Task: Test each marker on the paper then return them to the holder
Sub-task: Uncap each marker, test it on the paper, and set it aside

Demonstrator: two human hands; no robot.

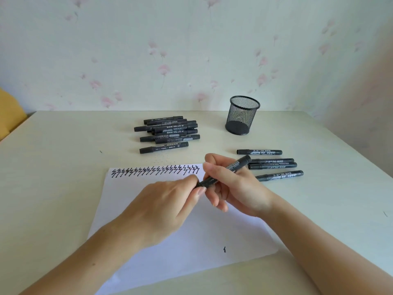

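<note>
Two hands met above the upper right part of the paper [170, 241], both forearms reaching in from the near edge of the worktop [63, 167] and converging over the sheet. The right hand [231, 188] gripped a black marker [225, 170] around its barrel, fingers curled, the marker slanting up and to the right with its far end poking out past the knuckles. The left hand [168, 205] pinched the marker's lower end between thumb and fingers; whether the cap was on or coming off could not be told. A row of black zigzag test marks [155, 171] ran along the far edge of the paper, and a single small squiggle [224, 249] sat near its near right corner. Beyond the paper lay a pile of black markers [168, 132]. To the right of the paper, four more markers [272, 165] lay roughly parallel on the worktop. The black mesh holder [242, 114] stood upright beyond the paper's right side, apart from both groups of markers.
</note>
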